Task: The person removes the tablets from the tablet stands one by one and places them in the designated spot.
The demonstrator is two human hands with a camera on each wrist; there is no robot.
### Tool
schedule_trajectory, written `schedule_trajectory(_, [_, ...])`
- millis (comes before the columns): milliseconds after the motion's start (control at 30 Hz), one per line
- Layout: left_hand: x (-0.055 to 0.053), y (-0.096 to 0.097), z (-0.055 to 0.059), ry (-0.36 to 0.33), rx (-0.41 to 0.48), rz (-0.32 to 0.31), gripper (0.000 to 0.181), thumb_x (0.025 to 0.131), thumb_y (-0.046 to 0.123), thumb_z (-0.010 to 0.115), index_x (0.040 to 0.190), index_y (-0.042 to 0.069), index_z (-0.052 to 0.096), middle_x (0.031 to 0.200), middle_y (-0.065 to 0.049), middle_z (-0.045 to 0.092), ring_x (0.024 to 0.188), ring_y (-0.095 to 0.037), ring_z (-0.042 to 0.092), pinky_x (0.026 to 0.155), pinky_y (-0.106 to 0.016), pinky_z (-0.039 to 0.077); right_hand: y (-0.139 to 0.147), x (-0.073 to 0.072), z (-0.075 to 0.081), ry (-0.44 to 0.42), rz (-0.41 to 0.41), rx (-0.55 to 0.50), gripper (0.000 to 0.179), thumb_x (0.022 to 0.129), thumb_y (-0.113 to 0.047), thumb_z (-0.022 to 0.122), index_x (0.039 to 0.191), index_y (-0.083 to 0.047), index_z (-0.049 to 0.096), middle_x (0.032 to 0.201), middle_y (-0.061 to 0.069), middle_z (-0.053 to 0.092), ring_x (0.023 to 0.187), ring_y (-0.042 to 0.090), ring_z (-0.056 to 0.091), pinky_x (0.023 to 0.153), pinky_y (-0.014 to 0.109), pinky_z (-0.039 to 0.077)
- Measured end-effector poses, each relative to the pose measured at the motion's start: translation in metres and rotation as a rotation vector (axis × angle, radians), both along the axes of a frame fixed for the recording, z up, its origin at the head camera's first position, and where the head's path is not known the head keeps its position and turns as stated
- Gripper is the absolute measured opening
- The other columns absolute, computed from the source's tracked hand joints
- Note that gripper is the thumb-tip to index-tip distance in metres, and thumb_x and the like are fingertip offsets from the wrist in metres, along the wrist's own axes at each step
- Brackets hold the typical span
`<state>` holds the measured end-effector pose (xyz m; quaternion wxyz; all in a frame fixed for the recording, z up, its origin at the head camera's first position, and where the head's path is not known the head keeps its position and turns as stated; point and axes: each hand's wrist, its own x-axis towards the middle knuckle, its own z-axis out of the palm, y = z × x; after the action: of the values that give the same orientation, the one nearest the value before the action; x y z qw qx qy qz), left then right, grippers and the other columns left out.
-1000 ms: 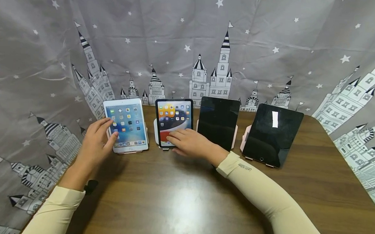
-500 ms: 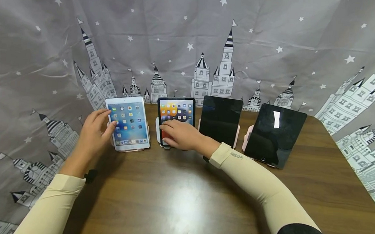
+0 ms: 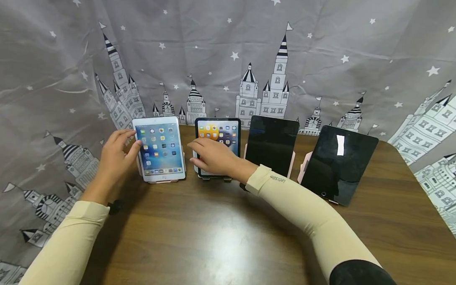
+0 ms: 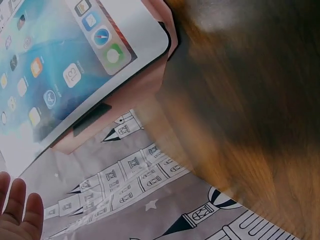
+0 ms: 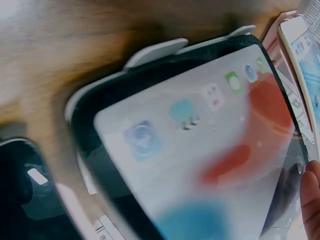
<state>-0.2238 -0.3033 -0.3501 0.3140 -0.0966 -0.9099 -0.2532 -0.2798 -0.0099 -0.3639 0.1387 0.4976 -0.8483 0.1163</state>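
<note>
A white tablet point(image 3: 161, 146) with a lit home screen leans on a pink stand point(image 4: 137, 82) at the left. My left hand point(image 3: 114, 157) is at its left edge, fingertips and thumb close to the frame, fingers loosely bent. To the right a black-framed tablet point(image 3: 228, 132), also showing app icons, rests on a white stand point(image 5: 157, 52). In front of its lower half is my right hand point(image 3: 214, 156), palm down, fingers reaching toward the left edge and covering part of the screen. The right wrist view shows its fingers point(image 5: 310, 192) beside that tablet's edge.
Two dark-screened tablets stand farther right: one black tablet point(image 3: 271, 144) upright, the other black tablet point(image 3: 336, 165) angled, on a pink stand point(image 3: 304, 167). All are on a brown wooden table point(image 3: 195, 229). Behind hangs a grey castle-print curtain point(image 3: 216, 45).
My right hand has slid left and slightly up across the black-framed tablet, its fingertips now out by the left edge. The left hand stays beside the white tablet. The view has shifted a little.
</note>
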Motion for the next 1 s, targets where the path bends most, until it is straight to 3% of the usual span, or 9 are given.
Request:
schedule_trajectory(133, [-0.004,0.001,-0.001,0.021,0.034,0.024,0.036,0.088,0.017,0.06,0.117,-0.005,0.057,0.114,-0.02,0.053,0.088,-0.033,0.049,0.074,-0.044,0.038,-0.005,-0.001,0.003,-0.01,-0.017,-0.009,0.048,0.094,-0.038,0.046,0.131,-0.008,0.047,0.126,0.004,0.051,0.113,0.014,0.049,0.092,0.027,0.042])
schedule_trajectory(267, [-0.006,0.0,-0.002,0.029,0.043,0.042,0.035,0.088,0.015,0.06,0.116,-0.005,0.058,0.112,-0.02,0.054,0.083,-0.032,0.048,0.07,-0.041,0.035,-0.012,-0.002,0.005,-0.003,-0.031,-0.018,0.046,0.093,-0.037,0.049,0.13,-0.008,0.047,0.124,0.004,0.052,0.109,0.014,0.052,0.085,0.028,0.046])
schedule_trajectory(467, [-0.007,-0.003,-0.002,-0.03,0.049,0.061,0.037,0.09,0.019,0.058,0.119,-0.004,0.056,0.112,-0.019,0.053,0.082,-0.03,0.047,0.071,-0.041,0.036,-0.022,-0.001,0.008,0.007,-0.074,-0.017,0.045,0.093,-0.035,0.05,0.129,-0.009,0.047,0.122,0.003,0.053,0.098,0.012,0.056,0.071,0.027,0.05])
schedule_trajectory(833, [-0.011,-0.007,-0.004,-0.094,0.111,0.072,0.039,0.092,0.025,0.054,0.118,-0.004,0.057,0.104,-0.019,0.057,0.087,-0.03,0.055,0.077,-0.043,0.044,-0.039,-0.01,0.012,-0.054,-0.195,-0.026,0.045,0.094,-0.038,0.046,0.129,-0.01,0.047,0.125,0.003,0.052,0.094,0.013,0.058,0.068,0.027,0.05])
schedule_trajectory(1000, [-0.015,-0.005,-0.005,-0.119,0.127,0.078,0.04,0.092,0.026,0.053,0.117,-0.005,0.056,0.103,-0.019,0.057,0.089,-0.029,0.054,0.078,-0.043,0.045,-0.044,-0.011,0.011,-0.044,-0.242,-0.068,0.039,0.094,-0.036,0.046,0.122,-0.01,0.051,0.113,0.002,0.058,0.08,0.012,0.057,0.061,0.028,0.049])
